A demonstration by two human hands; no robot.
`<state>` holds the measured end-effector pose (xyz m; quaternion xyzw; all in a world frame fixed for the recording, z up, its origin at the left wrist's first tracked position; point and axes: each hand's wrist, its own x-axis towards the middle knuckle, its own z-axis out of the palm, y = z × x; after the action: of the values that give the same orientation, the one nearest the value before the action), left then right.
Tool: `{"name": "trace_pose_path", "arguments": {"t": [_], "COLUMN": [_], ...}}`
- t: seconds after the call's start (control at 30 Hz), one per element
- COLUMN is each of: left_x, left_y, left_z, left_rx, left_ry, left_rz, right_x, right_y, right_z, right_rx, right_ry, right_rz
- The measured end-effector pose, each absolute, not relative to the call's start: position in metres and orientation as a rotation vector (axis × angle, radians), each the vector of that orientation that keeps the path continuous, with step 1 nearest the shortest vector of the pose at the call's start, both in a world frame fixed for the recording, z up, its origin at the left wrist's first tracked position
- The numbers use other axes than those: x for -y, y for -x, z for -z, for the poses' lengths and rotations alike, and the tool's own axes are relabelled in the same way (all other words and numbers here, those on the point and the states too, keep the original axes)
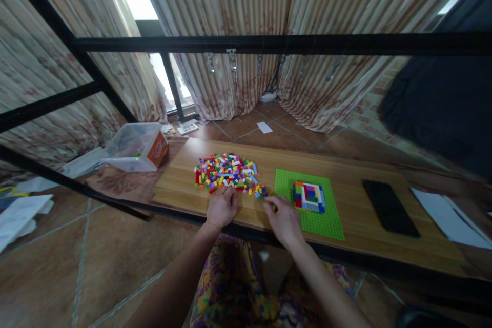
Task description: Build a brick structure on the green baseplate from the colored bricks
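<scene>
A heap of small multicoloured toy bricks lies on the wooden board. At its near edge rests my left hand, fingers curled in; whether they hold a brick is hidden. My right hand is between the heap and the green baseplate, close to the plate's left edge. Its thumb and forefinger are pinched together, and anything between them is too small to name. On the baseplate stands a low, squarish build of bricks, with blue, red, white and yellow pieces showing.
A clear plastic box with an orange label stands left of the wooden board. To the right lie a black phone-like slab and white paper. A black metal bar crosses beyond the board, in front of striped curtains.
</scene>
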<state>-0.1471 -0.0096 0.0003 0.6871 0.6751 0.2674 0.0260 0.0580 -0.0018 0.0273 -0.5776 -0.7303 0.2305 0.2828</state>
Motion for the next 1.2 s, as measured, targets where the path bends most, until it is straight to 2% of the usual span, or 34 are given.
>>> {"name": "trace_pose_path", "arguments": {"t": [0.4, 0.77, 1.2], "left_x": [0.011, 0.008, 0.009], "left_y": [0.147, 0.15, 0.148], "left_z": [-0.006, -0.003, -0.004], "left_rx": [-2.097, -2.064, -2.098], "left_ry": [-2.134, -2.144, -2.152], "left_rz": [-0.765, -0.822, -0.78], "right_x": [-0.012, -0.015, -0.013], "right_y": [-0.012, -0.019, -0.025], "right_z": [-0.032, -0.026, -0.025], "right_rx": [2.121, 2.159, 2.134], "right_ry": [1.856, 1.573, 1.677], "right_rz": [-0.169, -0.245, -0.244]}}
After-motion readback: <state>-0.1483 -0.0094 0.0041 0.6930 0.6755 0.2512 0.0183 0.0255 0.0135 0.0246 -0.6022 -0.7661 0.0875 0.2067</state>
